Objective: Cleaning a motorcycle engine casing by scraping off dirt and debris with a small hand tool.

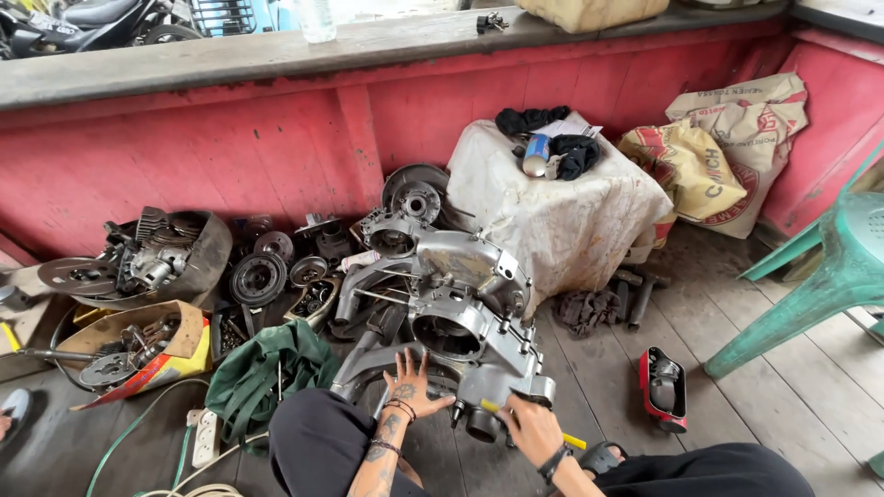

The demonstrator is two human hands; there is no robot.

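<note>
Touching engine casing [460, 294], left hand [412, 382], right hand [529, 428]

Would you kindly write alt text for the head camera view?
A person sitting on a wooden floor rests the left hand flat on a grey engine casing, while the right hand holds a yellow-handled tool against it. Metal parts lie along a red wall.

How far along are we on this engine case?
Done: the engine case lies stripped on the floor, its round bore open, removed parts piled at left around the cylinder head. In hand: the left hand lies flat on the case's near edge; the right hand works a yellow-handled tool at the lower corner. Left: long studs still stand in the case.
</note>
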